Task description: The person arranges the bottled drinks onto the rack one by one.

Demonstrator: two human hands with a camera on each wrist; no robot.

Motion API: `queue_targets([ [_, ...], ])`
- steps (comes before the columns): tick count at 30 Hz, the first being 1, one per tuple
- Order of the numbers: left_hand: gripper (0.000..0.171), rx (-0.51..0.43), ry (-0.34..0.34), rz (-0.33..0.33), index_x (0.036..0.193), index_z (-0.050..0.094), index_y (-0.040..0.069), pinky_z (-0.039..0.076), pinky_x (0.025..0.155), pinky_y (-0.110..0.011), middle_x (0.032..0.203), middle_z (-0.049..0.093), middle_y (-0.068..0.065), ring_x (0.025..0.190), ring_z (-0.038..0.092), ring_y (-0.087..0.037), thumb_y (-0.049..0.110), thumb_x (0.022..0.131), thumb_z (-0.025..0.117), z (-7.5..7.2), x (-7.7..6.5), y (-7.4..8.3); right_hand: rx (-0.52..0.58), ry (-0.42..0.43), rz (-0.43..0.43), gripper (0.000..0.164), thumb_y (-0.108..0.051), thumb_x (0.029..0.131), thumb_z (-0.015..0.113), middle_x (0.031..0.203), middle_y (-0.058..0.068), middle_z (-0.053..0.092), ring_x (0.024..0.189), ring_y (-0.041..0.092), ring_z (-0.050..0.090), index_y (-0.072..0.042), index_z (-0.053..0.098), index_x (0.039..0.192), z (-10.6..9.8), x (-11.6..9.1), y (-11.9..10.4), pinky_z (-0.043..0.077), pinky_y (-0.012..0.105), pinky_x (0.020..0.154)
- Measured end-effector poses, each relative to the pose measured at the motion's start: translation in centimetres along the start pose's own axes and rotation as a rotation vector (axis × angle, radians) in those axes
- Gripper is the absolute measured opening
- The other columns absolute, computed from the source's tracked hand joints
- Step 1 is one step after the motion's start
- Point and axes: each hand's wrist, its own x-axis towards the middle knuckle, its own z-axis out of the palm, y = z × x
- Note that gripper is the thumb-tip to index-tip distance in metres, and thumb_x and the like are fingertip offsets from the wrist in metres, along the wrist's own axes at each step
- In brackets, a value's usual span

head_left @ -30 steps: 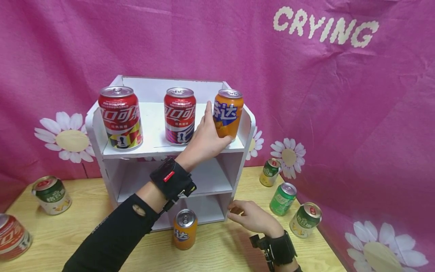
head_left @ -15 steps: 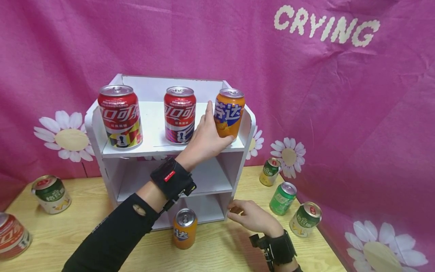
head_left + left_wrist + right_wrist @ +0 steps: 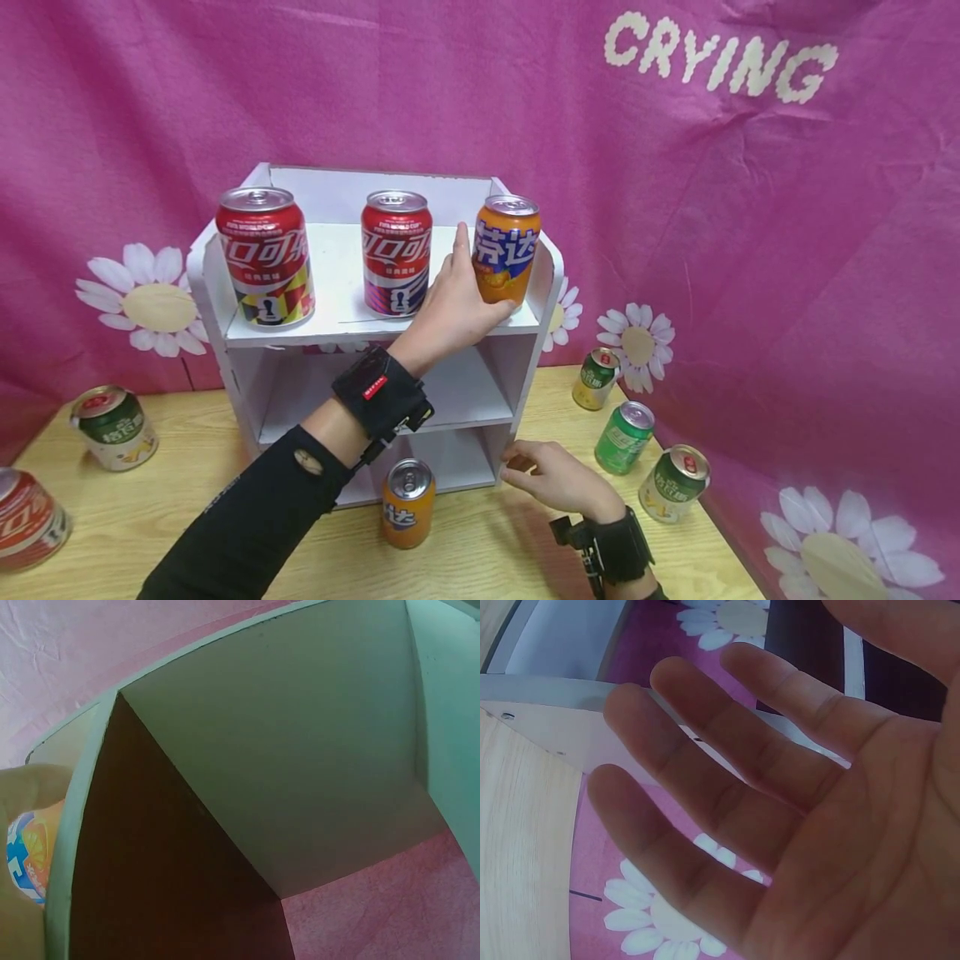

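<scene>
My left hand holds an orange soda can upright at the right end of the white rack's top shelf. The thumb lies low across the can's front and the index finger runs up its left side; the other fingertips are hidden. Part of the orange can shows beside the fingers in the left wrist view. Two red cola cans, one at the left end and one mid-shelf, stand on the same level. My right hand, loosely curled and holding nothing, hovers by the rack's lower right corner.
Another orange can stands before the rack. Right of it are a light green can and two dark green-topped cans. A similar green-topped can and a red can are at left. Pink cloth hangs behind.
The orange can in my left hand has turned, bringing more of its blue lettering to the front, and has shifted slightly right. My right hand stays in place.
</scene>
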Motion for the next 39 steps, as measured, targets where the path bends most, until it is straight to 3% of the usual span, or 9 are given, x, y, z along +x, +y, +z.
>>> queue_targets([
  [7, 0.108, -0.026, -0.029, 0.023, 0.151, -0.004, 0.011, 0.028, 0.109, -0.044, 0.147, 0.033, -0.013, 0.131, 0.037, -0.025, 0.022, 0.079, 0.074, -0.05, 0.09, -0.08, 0.006, -0.003, 0.012, 0.026, -0.03, 0.096, 0.057, 0.098, 0.001, 0.065, 0.091, 0.018, 0.062, -0.008, 0.063, 0.109, 0.0, 0.05, -0.07, 0.051, 0.032, 0.076],
  [16, 0.106, 0.037, -0.002, 0.008, 0.152, -0.001, 0.01, 0.028, 0.109, -0.044, 0.145, 0.033, -0.017, 0.131, 0.036, -0.027, 0.024, 0.078, 0.074, 0.04, 0.06, 0.01, -0.001, -0.005, 0.012, 0.03, -0.032, 0.096, 0.056, 0.098, -0.001, 0.065, 0.091, 0.016, 0.062, -0.007, 0.063, 0.11, 0.05, 0.05, -0.05, 0.051, 0.031, 0.076],
  [26, 0.105, 0.006, -0.034, 0.015, 0.151, -0.004, 0.01, 0.027, 0.109, -0.045, 0.149, 0.029, -0.015, 0.133, 0.033, -0.025, 0.02, 0.079, 0.072, -0.14, 0.02, 0.13, -0.005, -0.005, 0.013, 0.036, -0.035, 0.095, 0.056, 0.098, -0.002, 0.065, 0.091, 0.015, 0.061, -0.004, 0.063, 0.111, 0.05, 0.12, 0.04, 0.051, 0.031, 0.077],
  [39, 0.108, 0.011, -0.009, 0.007, 0.152, -0.003, 0.01, 0.03, 0.108, -0.045, 0.144, 0.034, -0.015, 0.129, 0.037, -0.025, 0.028, 0.08, 0.076, 0.08, 0.02, 0.11, -0.008, 0.002, 0.014, 0.032, -0.035, 0.095, 0.056, 0.098, -0.002, 0.065, 0.091, 0.015, 0.061, -0.008, 0.063, 0.11, -0.03, 0.01, -0.07, 0.051, 0.032, 0.077],
])
